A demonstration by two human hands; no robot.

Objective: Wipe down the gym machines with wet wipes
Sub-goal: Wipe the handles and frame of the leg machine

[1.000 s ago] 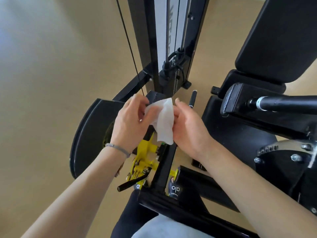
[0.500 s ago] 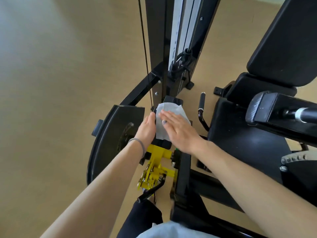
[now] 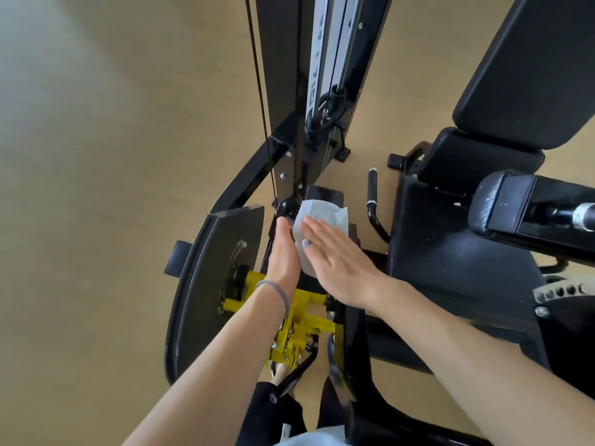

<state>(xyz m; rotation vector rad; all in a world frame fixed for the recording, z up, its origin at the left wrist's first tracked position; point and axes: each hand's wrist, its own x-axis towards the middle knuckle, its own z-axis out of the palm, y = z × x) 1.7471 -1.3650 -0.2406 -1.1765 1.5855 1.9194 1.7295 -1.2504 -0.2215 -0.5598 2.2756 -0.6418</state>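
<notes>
Head view looks down onto a black gym machine frame (image 3: 325, 194) where a white wet wipe (image 3: 325, 217) lies spread on a flat black part near the upright weight column (image 3: 322, 75). Her right hand (image 3: 338, 262) presses it flat with straight fingers. Her left hand (image 3: 283, 252), edge-on with fingers extended, touches the wipe's left side, above a yellow metal bracket (image 3: 302, 320).
</notes>
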